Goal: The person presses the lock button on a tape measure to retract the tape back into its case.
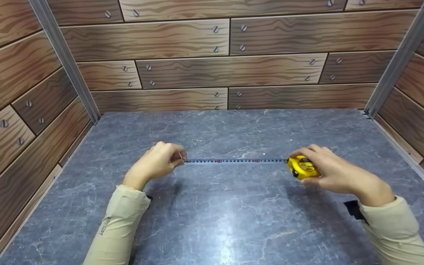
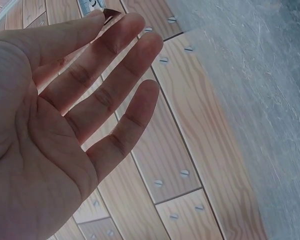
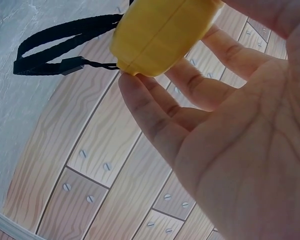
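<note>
A yellow tape measure [image 1: 302, 167] with black details is gripped between the thumb and fingers of my right hand [image 1: 331, 171]. Its blade [image 1: 236, 161] runs out straight to the left, numbers showing, to my left hand [image 1: 156, 162]. There the thumb and fingertips pinch the blade's metal end hook [image 2: 111, 14], seen at the top of the left wrist view; the other fingers stretch out loosely. In the right wrist view the yellow case [image 3: 165, 37] shows from below, with a black wrist strap [image 3: 65, 35] looping off it.
Both hands are over a grey marble-patterned tabletop [image 1: 212, 213]. Wood-plank patterned panels [image 1: 182, 40] close it in at the back and both sides, with grey metal posts [image 1: 64, 55] at the rear corners.
</note>
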Demonstrator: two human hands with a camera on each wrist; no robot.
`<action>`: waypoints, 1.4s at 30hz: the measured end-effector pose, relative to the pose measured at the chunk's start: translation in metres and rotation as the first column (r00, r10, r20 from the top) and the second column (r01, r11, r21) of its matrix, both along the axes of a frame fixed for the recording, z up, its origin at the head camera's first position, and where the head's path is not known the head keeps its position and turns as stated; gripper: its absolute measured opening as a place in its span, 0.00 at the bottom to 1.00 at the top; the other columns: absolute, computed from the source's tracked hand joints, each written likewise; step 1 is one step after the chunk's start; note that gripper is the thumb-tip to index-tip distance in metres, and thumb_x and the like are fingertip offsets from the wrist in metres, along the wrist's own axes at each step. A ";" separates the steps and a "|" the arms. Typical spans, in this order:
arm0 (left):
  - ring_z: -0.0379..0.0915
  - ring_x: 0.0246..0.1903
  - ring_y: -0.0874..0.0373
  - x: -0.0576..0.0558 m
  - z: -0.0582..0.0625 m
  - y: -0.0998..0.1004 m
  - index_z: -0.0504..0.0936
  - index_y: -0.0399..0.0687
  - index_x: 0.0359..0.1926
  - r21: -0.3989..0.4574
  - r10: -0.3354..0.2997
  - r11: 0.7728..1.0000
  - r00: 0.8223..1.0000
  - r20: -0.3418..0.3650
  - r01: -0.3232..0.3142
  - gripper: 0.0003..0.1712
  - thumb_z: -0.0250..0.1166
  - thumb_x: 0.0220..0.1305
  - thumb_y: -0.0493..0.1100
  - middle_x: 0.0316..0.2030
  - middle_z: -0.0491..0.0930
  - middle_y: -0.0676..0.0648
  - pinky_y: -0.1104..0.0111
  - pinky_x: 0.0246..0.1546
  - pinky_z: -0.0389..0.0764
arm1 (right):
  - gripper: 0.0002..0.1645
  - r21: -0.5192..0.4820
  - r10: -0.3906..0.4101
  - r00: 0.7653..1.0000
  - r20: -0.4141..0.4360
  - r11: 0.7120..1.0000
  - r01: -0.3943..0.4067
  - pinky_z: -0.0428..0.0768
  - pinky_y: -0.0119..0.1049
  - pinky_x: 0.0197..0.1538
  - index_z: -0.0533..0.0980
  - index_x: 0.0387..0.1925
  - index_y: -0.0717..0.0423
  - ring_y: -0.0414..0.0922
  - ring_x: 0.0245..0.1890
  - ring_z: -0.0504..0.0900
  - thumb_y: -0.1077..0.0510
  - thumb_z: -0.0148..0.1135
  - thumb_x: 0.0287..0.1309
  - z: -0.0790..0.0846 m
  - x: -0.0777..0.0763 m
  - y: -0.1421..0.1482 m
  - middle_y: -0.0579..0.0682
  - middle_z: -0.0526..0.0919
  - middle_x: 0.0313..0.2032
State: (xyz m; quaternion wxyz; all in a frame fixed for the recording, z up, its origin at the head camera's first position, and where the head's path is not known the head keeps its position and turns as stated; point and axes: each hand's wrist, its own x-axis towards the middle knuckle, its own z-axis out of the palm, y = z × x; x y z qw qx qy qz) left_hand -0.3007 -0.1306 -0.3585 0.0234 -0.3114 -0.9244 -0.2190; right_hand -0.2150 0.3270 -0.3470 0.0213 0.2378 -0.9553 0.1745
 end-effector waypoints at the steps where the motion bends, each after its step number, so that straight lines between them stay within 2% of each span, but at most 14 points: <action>1: 0.80 0.27 0.63 0.000 0.000 0.000 0.88 0.51 0.37 -0.001 -0.003 1.000 1.000 -0.001 0.003 0.07 0.69 0.71 0.34 0.30 0.89 0.51 0.61 0.35 0.85 | 0.38 -0.001 0.000 1.000 0.001 1.000 0.000 0.78 0.69 0.61 0.75 0.69 0.49 0.60 0.59 0.77 0.59 0.79 0.58 0.000 0.000 0.000 0.58 0.80 0.61; 15: 0.79 0.26 0.64 0.002 0.000 0.006 0.88 0.51 0.38 -0.012 -0.016 1.000 1.000 0.013 0.016 0.06 0.69 0.71 0.36 0.30 0.89 0.52 0.59 0.37 0.84 | 0.38 0.008 0.012 1.000 -0.003 1.000 -0.012 0.79 0.62 0.58 0.75 0.70 0.47 0.57 0.58 0.77 0.57 0.79 0.60 -0.001 0.002 -0.005 0.55 0.80 0.59; 27: 0.78 0.27 0.64 0.004 -0.001 0.007 0.88 0.53 0.39 -0.024 -0.028 0.999 1.000 0.004 0.028 0.07 0.68 0.72 0.36 0.30 0.88 0.52 0.61 0.35 0.83 | 0.37 0.011 0.010 1.000 0.020 1.000 -0.011 0.79 0.65 0.61 0.75 0.69 0.49 0.59 0.60 0.77 0.56 0.79 0.61 -0.001 0.001 -0.010 0.56 0.79 0.60; 38: 0.78 0.28 0.64 0.005 -0.001 0.009 0.88 0.53 0.38 -0.038 -0.045 0.998 0.999 -0.015 0.044 0.06 0.69 0.71 0.36 0.30 0.89 0.52 0.60 0.35 0.82 | 0.38 0.019 0.051 0.998 -0.035 0.999 -0.051 0.81 0.62 0.59 0.76 0.69 0.48 0.56 0.58 0.78 0.55 0.80 0.58 -0.005 0.000 -0.012 0.54 0.80 0.59; 42: 0.79 0.29 0.63 0.005 -0.001 0.011 0.89 0.54 0.38 -0.046 -0.051 0.998 0.999 -0.015 0.051 0.06 0.69 0.71 0.37 0.32 0.91 0.51 0.59 0.35 0.83 | 0.39 0.021 0.051 0.998 -0.031 0.999 -0.050 0.81 0.66 0.60 0.76 0.69 0.49 0.57 0.59 0.78 0.55 0.81 0.57 -0.005 0.000 -0.013 0.55 0.80 0.59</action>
